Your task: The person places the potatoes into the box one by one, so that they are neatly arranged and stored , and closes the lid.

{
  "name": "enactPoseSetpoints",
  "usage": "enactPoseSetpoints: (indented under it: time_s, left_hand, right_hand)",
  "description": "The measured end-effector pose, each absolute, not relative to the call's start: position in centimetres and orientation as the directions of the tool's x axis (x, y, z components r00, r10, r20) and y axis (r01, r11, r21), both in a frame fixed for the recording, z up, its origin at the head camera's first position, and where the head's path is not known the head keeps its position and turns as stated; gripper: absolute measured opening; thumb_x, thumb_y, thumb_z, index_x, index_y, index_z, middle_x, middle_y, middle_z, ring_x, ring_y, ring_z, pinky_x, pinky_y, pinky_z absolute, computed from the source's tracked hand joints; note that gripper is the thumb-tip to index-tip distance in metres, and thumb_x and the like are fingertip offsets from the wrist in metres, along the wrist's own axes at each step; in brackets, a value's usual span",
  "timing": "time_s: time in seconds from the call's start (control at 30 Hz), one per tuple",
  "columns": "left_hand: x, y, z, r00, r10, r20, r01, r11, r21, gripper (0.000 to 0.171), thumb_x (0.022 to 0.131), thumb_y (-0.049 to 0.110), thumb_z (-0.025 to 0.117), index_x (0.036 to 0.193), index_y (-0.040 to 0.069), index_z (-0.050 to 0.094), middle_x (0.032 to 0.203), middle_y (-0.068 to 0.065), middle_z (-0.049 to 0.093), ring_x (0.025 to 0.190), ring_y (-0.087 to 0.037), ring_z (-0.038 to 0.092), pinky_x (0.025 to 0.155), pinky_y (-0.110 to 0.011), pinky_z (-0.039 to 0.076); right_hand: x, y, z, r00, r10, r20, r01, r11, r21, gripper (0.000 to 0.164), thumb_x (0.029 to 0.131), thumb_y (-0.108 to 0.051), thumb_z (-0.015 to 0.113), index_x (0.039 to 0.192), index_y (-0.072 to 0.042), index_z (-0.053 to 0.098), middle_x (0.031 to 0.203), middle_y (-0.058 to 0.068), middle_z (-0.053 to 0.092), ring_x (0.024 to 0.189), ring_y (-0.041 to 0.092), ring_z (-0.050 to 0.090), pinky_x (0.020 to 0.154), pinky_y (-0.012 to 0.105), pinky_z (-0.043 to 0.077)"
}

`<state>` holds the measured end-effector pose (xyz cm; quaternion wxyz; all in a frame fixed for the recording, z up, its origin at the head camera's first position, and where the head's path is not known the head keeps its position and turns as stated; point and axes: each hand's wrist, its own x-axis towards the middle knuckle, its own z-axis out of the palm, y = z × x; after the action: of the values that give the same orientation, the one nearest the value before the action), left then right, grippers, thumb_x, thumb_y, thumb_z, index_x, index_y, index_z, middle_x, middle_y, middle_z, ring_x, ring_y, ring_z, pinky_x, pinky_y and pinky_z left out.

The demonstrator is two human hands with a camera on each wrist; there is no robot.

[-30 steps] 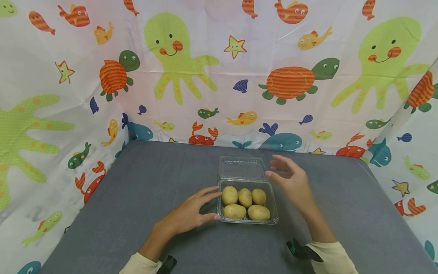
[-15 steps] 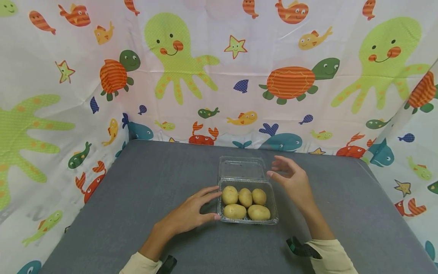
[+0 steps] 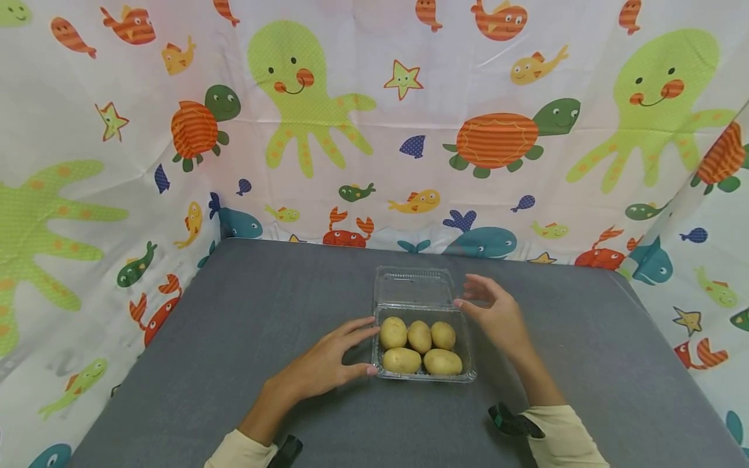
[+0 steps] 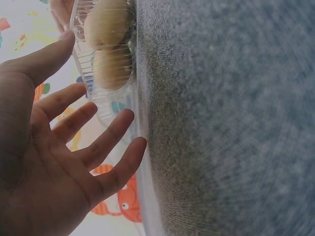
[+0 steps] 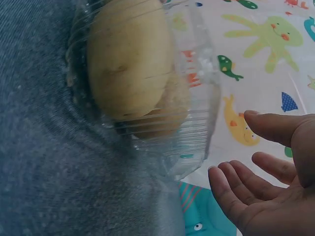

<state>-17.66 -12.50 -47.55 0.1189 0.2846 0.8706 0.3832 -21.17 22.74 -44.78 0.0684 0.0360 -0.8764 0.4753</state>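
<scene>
A clear plastic clamshell box (image 3: pixel 425 376) stands on the grey table with its lid (image 3: pixel 413 286) folded back behind it. Several potatoes (image 3: pixel 401 361) lie inside in two rows. My left hand (image 3: pixel 328 361) is at the box's left side, fingers spread, thumb and fingertips at the rim; in the left wrist view the thumb (image 4: pixel 54 54) meets the wall's edge. Beside the back right corner hovers my right hand (image 3: pixel 499 315), its fingers loosely bent and nothing held. The right wrist view shows a gap between that hand (image 5: pixel 266 187) and a potato (image 5: pixel 128 61) behind the ribbed wall.
Grey cloth covers the table (image 3: pixel 281 292). A white curtain (image 3: pixel 374 39) printed with sea animals hangs behind and along both sides. Each wrist wears a black strap, such as the right strap (image 3: pixel 515 422).
My right hand has dipped slightly and come a little closer to the box's back right corner. The left hand, the box and the potatoes have stayed put.
</scene>
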Motion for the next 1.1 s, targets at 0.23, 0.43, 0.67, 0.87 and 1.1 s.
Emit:
enactPoseSetpoints:
  time_s: [0.23,0.43,0.67,0.87,1.1]
  left_hand:
    - [-17.7,-12.5,-47.6,-0.809,0.588,0.009,0.402,0.541,0.738,0.074,0.098,0.052,0.074,0.161,0.025,0.048,0.170,0.006,0.035,0.156,-0.026,0.037,0.120,-0.061,0.038]
    - [-17.7,-12.5,-47.5,-0.810,0.586,-0.004,0.395,0.551,0.735,0.074,0.098,0.052,0.074,0.162,0.028,0.046,0.171,0.009,0.033,0.157,-0.024,0.034,0.120,-0.059,0.037]
    - [-17.6,-12.4,-47.6,-0.810,0.586,0.006,0.401,0.547,0.735,0.073,0.098,0.051,0.074,0.162,0.027,0.047,0.171,0.007,0.034,0.156,-0.027,0.036,0.119,-0.062,0.038]
    - [-17.7,-12.4,-47.6,-0.810,0.587,0.001,0.396,0.545,0.739,0.073,0.099,0.052,0.073,0.162,0.027,0.047,0.170,0.007,0.034,0.157,-0.027,0.035,0.119,-0.062,0.037]
    - [-17.7,-12.5,-47.6,-0.811,0.586,0.008,0.403,0.547,0.734,0.072,0.099,0.049,0.074,0.161,0.027,0.047,0.170,0.006,0.035,0.156,-0.027,0.036,0.119,-0.062,0.037]
  right_hand:
    - [-21.4,23.0,-45.7,-0.996,-0.020,0.091,-0.087,0.557,-0.826,0.071,0.097,-0.033,0.081,0.157,-0.012,0.050,0.145,0.017,0.064,0.133,0.038,0.061,0.100,0.057,0.056]
    - [-21.6,23.3,-46.3,-0.997,-0.028,0.068,-0.072,0.549,-0.832,0.072,0.097,-0.034,0.080,0.157,-0.010,0.049,0.147,0.018,0.062,0.134,0.040,0.061,0.101,0.057,0.056]
    - [-21.7,23.4,-46.7,-0.997,-0.042,0.059,-0.073,0.548,-0.833,0.075,0.096,-0.037,0.081,0.157,-0.006,0.049,0.145,0.021,0.063,0.133,0.041,0.062,0.102,0.056,0.055]
    - [-21.7,23.5,-46.9,-0.997,-0.055,0.048,-0.069,0.517,-0.853,0.076,0.097,-0.037,0.080,0.157,-0.004,0.047,0.145,0.023,0.063,0.130,0.039,0.065,0.101,0.051,0.057]
    - [-21.7,23.3,-47.0,-0.997,-0.062,0.045,-0.071,0.517,-0.853,0.077,0.095,-0.038,0.082,0.157,-0.007,0.048,0.145,0.020,0.063,0.129,0.037,0.066,0.096,0.047,0.060]
